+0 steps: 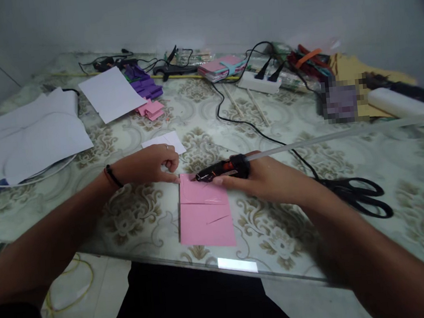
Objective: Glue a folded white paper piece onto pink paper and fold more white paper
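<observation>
On the tabletop in front of me lies a pink folded paper [206, 222], with a crease across it and a slit in its lower half. My left hand [152, 163] has most fingers curled, and one extended digit presses the paper's upper left corner. A black hot glue gun [222, 169] is gripped in my right hand [269, 176], its nozzle over the upper part of the paper. Thin shiny lines of glue run along that upper part. From the gun's rear a long translucent glue stick [337, 136] sticks out to the right. Beyond my left hand lies a small white paper [167, 141].
Black-handled scissors [358, 195] lie right of my right hand. The gun's black cord [246, 121] runs back towards a white power strip [260, 82]. White sheets [33, 133], purple folded paper [147, 85] and pink pieces [151, 110] lie at the left and back.
</observation>
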A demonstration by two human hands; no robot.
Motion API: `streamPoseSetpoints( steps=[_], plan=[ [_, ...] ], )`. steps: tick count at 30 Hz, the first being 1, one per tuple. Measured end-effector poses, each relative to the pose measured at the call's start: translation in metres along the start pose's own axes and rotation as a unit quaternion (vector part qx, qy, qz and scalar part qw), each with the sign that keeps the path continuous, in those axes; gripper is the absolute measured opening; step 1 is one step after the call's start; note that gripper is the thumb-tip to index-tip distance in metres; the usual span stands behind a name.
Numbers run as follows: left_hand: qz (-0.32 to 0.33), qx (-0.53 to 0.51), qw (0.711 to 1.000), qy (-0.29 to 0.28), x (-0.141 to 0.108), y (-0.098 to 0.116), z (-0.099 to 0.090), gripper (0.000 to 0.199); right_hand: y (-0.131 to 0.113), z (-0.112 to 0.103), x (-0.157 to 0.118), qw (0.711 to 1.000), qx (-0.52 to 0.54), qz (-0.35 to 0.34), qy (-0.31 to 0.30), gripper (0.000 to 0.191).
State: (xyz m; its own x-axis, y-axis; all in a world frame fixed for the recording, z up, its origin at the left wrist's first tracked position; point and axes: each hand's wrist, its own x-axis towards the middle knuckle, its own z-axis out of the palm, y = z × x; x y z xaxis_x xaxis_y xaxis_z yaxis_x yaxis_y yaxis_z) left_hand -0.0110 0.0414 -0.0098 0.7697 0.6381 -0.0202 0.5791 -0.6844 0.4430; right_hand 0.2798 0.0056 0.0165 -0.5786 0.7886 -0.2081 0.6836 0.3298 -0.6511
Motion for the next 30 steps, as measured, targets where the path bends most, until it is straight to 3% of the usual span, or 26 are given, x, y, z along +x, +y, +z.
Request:
streamPoseSetpoints(
  steps=[13, 30],
  plan=[
    [0.000, -0.007, 1.000, 0.004, -0.001, -0.002, 0.001, 0.025, -0.001, -0.017, -0.010, 0.998, -0.033, -0.038, -0.027, 0.051],
    [-0.009, -0.011, 1.000, 0.002, -0.001, 0.000, -0.001, 0.027, 0.010, -0.040, -0.025, 0.995, -0.037, 0.014, -0.089, 0.057]
  ],
)
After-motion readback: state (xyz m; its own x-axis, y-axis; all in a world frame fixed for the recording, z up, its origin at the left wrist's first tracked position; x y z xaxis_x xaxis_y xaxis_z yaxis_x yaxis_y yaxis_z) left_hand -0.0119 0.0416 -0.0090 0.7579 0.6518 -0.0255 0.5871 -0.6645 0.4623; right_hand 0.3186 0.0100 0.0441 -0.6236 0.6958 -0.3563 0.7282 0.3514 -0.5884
